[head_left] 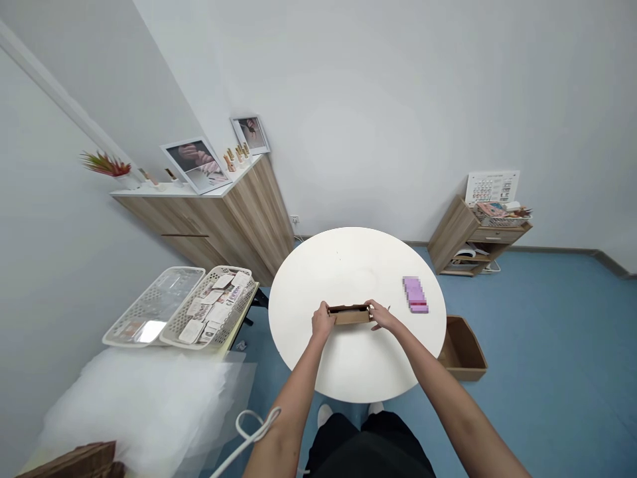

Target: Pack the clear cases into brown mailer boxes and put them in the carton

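Observation:
A small brown cardboard box (351,318) is on or just above the white round table, its long top side open and dark inside. My left hand (323,320) grips its left end. At the other end, my right hand (381,315) has its fingers closed on the box's corner. A tiny thin tip shows beside the right hand, too small to name. To the right of that hand lies a purple packet (415,295), its surface blurred out. What sits inside the box cannot be made out.
The round table (368,372) stands before me. An open brown bin (462,348) is on the floor at right. On the left are white baskets (219,309) with cards and packets, and translucent sheets (134,405). A wooden cabinet (253,212) and small shelf unit (455,232) line the wall.

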`<action>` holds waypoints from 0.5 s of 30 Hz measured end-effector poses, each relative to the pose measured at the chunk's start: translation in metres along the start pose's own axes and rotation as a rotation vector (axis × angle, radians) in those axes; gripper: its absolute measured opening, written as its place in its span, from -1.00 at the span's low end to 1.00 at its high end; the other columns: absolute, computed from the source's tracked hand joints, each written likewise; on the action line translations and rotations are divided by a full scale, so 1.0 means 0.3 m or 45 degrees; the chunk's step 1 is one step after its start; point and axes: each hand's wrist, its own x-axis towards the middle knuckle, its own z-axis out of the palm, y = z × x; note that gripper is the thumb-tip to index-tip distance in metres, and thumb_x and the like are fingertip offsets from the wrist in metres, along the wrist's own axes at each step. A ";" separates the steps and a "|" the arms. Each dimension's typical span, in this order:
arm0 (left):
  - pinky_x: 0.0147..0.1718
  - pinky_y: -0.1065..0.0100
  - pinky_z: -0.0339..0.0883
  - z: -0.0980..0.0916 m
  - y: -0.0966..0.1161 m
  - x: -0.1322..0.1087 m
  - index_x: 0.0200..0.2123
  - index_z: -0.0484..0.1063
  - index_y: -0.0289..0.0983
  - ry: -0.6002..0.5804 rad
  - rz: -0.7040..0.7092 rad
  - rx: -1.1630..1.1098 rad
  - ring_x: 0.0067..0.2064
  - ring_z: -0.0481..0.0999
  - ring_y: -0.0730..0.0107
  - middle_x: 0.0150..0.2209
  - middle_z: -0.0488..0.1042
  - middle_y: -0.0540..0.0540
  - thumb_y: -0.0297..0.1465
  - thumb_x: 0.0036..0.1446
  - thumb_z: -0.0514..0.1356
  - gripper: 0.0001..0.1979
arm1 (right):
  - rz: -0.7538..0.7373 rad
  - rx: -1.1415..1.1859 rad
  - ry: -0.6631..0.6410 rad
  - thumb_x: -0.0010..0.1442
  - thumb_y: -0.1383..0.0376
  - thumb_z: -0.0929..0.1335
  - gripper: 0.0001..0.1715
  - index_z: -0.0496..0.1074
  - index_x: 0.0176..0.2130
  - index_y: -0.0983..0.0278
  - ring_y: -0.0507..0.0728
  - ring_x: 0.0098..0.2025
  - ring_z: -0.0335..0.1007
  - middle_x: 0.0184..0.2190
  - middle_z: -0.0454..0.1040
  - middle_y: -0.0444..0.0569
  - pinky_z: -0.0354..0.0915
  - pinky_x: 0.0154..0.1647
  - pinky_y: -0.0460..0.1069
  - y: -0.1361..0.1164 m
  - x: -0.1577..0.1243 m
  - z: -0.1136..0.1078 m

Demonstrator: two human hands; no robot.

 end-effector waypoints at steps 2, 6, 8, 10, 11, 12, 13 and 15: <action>-0.33 0.38 0.20 -0.011 0.004 0.025 -0.28 0.30 -0.17 -0.013 0.012 0.015 -0.21 0.50 0.25 -0.29 0.51 -0.06 -0.48 0.04 0.21 -0.83 | 0.024 0.054 -0.074 0.21 0.29 0.20 -0.64 0.27 0.01 0.10 0.13 -0.08 0.42 0.01 0.35 0.02 0.48 -0.28 0.03 -0.014 0.002 -0.015; -0.29 0.37 0.21 -0.025 0.012 0.074 -0.35 0.34 -0.18 -0.024 0.043 0.036 -0.15 0.49 0.24 -0.26 0.52 -0.06 -0.51 0.02 0.22 -0.86 | 0.065 0.117 -0.141 0.21 0.26 0.25 -0.57 0.31 0.08 0.12 0.17 -0.05 0.44 0.07 0.37 0.07 0.50 -0.26 0.05 -0.040 0.022 -0.048; -0.25 0.37 0.21 -0.029 0.018 0.092 -0.35 0.35 -0.19 -0.014 0.057 0.042 -0.10 0.47 0.24 -0.22 0.52 -0.07 -0.53 0.01 0.21 -0.85 | 0.075 0.141 -0.144 0.21 0.21 0.29 -0.52 0.31 0.12 0.13 0.19 -0.06 0.45 0.11 0.35 0.10 0.51 -0.28 0.06 -0.048 0.039 -0.062; -0.23 0.37 0.20 -0.029 0.023 0.102 -0.32 0.35 -0.19 0.002 0.069 0.044 -0.09 0.46 0.26 -0.21 0.51 -0.07 -0.55 0.02 0.20 -0.83 | 0.073 0.157 -0.144 0.20 0.17 0.33 -0.47 0.30 0.15 0.14 0.20 -0.07 0.46 0.14 0.33 0.12 0.52 -0.30 0.08 -0.050 0.059 -0.070; -0.23 0.38 0.20 -0.029 0.025 0.104 -0.29 0.34 -0.19 0.011 0.074 0.042 -0.10 0.46 0.27 -0.22 0.50 -0.06 -0.56 0.02 0.19 -0.80 | 0.069 0.157 -0.144 0.19 0.14 0.34 -0.45 0.31 0.16 0.15 0.21 -0.07 0.46 0.16 0.32 0.12 0.53 -0.31 0.09 -0.049 0.069 -0.072; -0.24 0.38 0.20 -0.027 0.027 0.103 -0.25 0.33 -0.19 0.020 0.080 0.040 -0.12 0.46 0.28 -0.22 0.49 -0.06 -0.57 0.02 0.18 -0.77 | 0.066 0.150 -0.140 0.18 0.12 0.36 -0.43 0.31 0.16 0.15 0.21 -0.08 0.46 0.17 0.31 0.12 0.53 -0.33 0.09 -0.047 0.078 -0.071; -0.24 0.38 0.20 -0.024 0.028 0.100 -0.21 0.32 -0.19 0.029 0.086 0.035 -0.15 0.46 0.29 -0.23 0.48 -0.06 -0.58 0.02 0.17 -0.74 | 0.065 0.140 -0.130 0.17 0.11 0.37 -0.42 0.31 0.16 0.16 0.21 -0.08 0.46 0.18 0.30 0.12 0.54 -0.34 0.09 -0.044 0.086 -0.070; -0.24 0.37 0.20 -0.018 0.030 0.093 -0.15 0.30 -0.20 0.049 0.094 0.021 -0.17 0.45 0.31 -0.22 0.46 -0.06 -0.59 0.03 0.16 -0.69 | 0.066 0.115 -0.093 0.18 0.09 0.37 -0.41 0.32 0.16 0.16 0.21 -0.09 0.46 0.19 0.28 0.12 0.54 -0.37 0.07 -0.038 0.096 -0.065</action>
